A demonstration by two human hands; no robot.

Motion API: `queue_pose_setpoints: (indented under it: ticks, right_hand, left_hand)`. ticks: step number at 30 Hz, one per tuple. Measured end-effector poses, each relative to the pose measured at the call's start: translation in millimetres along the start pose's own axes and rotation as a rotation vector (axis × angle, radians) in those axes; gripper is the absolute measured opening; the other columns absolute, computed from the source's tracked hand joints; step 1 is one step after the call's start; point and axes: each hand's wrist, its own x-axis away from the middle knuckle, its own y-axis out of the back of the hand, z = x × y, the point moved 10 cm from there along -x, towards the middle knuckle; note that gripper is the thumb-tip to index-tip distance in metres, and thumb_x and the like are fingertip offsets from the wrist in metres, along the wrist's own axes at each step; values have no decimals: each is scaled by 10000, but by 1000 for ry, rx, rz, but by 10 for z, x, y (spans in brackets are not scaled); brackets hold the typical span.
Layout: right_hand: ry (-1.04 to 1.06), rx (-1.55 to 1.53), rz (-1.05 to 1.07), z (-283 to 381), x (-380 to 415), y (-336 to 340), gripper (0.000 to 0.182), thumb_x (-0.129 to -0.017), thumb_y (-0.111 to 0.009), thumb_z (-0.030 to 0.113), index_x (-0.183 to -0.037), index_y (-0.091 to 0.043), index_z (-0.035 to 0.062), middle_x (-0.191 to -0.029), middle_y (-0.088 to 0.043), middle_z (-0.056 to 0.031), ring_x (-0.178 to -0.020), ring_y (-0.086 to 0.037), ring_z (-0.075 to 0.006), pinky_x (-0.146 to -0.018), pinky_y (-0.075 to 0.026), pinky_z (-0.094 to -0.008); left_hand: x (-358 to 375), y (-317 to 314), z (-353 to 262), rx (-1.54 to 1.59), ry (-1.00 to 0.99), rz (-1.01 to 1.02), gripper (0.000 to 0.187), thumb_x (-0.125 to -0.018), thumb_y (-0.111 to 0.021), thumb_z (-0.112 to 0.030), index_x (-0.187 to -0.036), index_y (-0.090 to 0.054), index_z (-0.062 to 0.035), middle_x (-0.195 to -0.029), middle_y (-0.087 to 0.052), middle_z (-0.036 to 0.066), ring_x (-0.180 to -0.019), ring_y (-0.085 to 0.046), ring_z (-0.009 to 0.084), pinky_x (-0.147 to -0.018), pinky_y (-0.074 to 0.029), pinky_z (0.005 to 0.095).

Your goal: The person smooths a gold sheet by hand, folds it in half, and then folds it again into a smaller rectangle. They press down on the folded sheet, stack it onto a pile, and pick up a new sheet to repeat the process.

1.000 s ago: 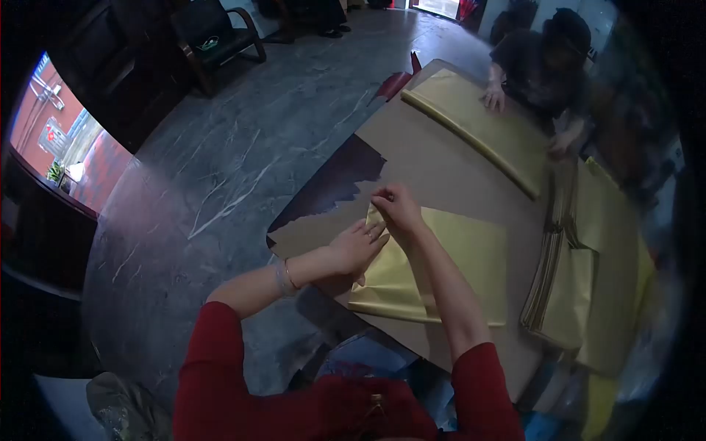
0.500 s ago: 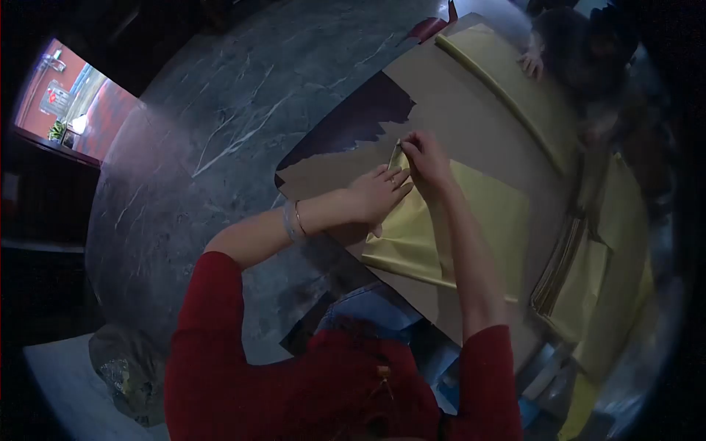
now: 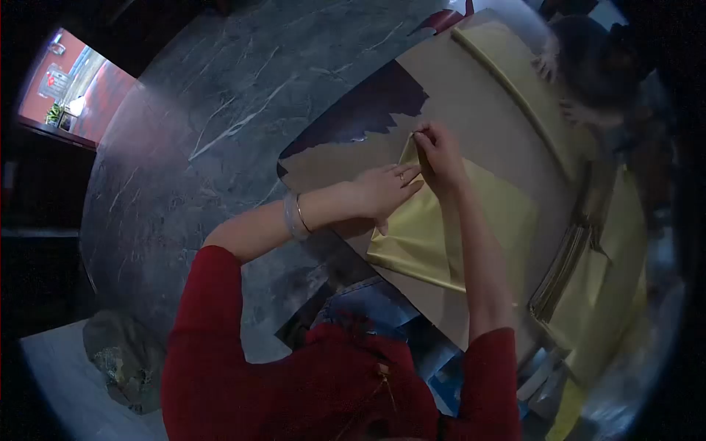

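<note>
A shiny golden-yellow sheet (image 3: 496,213), paper or thin cloth, lies on the brown tabletop (image 3: 434,62) with its near edge folded over. My right hand (image 3: 441,156) pinches the sheet's raised far-left corner between thumb and fingers. Just below it, my left hand (image 3: 386,189) rests on the sheet with fingers stretched out and pointing toward the right hand. A ring is on one of its fingers and bracelets are on the wrist. Part of the sheet is hidden under my left hand and right forearm.
Across the table, another person (image 3: 592,66) has both hands by a second yellow sheet (image 3: 515,70) with a rolled edge. A stack of folded yellow sheets (image 3: 562,272) sits at the right. A dark torn-edged patch (image 3: 360,110) marks the table's left side, beside the marbled floor (image 3: 176,198).
The view has shifted slightly. My right hand still pinches the corner and my left hand still lies on the sheet. The other person's second hand now shows more clearly.
</note>
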Motion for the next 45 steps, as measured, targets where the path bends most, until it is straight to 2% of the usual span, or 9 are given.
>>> queue_pose_setpoints:
  ticks: [3,5,9,13,17,25,28,38,45]
  right_hand:
    - [-47,69,7,-23,-8,6,100,-865,-561,77,-959,-573,44,-869,-557,-89,-818,-561,-226,-752,-445,-291]
    - [140,622,-59,158,-32,46,133,-862,-580,152,-969,-609,80,-923,-599,-97,-873,-591,-260,-769,-460,-340]
    - [171,922,-73,366,4,-58,193,-864,-570,228,-1008,-643,122,-991,-626,-96,-934,-605,-284,-802,-468,-359]
    - [138,673,-94,170,-64,14,194,-858,-577,226,-996,-651,111,-998,-624,-99,-928,-606,-288,-792,-474,-361]
    - [207,758,-148,340,44,-20,169,-851,-574,183,-978,-633,89,-928,-602,-100,-880,-596,-288,-762,-469,-371]
    - [289,591,-182,365,150,40,194,-825,-613,150,-982,-577,40,-957,-573,-123,-859,-599,-273,-740,-475,-345]
    - [320,741,-174,423,173,-10,246,-806,-648,184,-987,-578,33,-962,-575,-127,-855,-605,-272,-750,-479,-342]
    - [128,772,-196,352,64,30,258,-768,-692,233,-947,-592,76,-942,-597,-87,-878,-614,-264,-738,-484,-368]
    - [155,831,-307,406,73,26,194,-801,-648,275,-885,-606,105,-910,-602,-73,-810,-609,-281,-671,-472,-386]
  left_hand:
    - [-11,-17,11,22,-35,-22,1125,-524,-832,-370,-1395,-242,29,-1467,-207,232,-1348,-254,358,-1118,-229,405]
    - [-5,0,10,67,-39,-23,1117,-521,-835,-347,-1392,-246,30,-1464,-208,237,-1341,-266,361,-1107,-260,395]
    - [14,50,-6,84,-39,-28,1109,-512,-837,-327,-1389,-259,27,-1460,-221,227,-1343,-265,349,-1082,-308,373]
    - [37,47,31,40,-18,-90,1108,-505,-827,-393,-1396,-288,-16,-1448,-220,252,-1364,-191,383,-1114,-229,427]
    - [14,51,145,77,73,-19,1141,-493,-840,-458,-1429,-283,-115,-1473,-139,285,-1387,-103,413,-1122,-142,470]
    - [15,78,147,40,50,-38,1141,-497,-828,-448,-1429,-265,-107,-1448,-186,269,-1361,-181,418,-1103,-208,481]
    - [-2,131,112,5,54,-11,1125,-501,-827,-437,-1419,-277,-88,-1443,-201,268,-1362,-181,416,-1105,-207,482]
    - [-52,63,120,-82,62,-4,1155,-486,-836,-489,-1409,-276,-76,-1433,-211,317,-1368,-171,420,-1128,-147,459]
    - [-44,149,72,-36,57,5,1170,-473,-831,-476,-1413,-263,-73,-1433,-190,305,-1334,-213,452,-1090,-227,487]
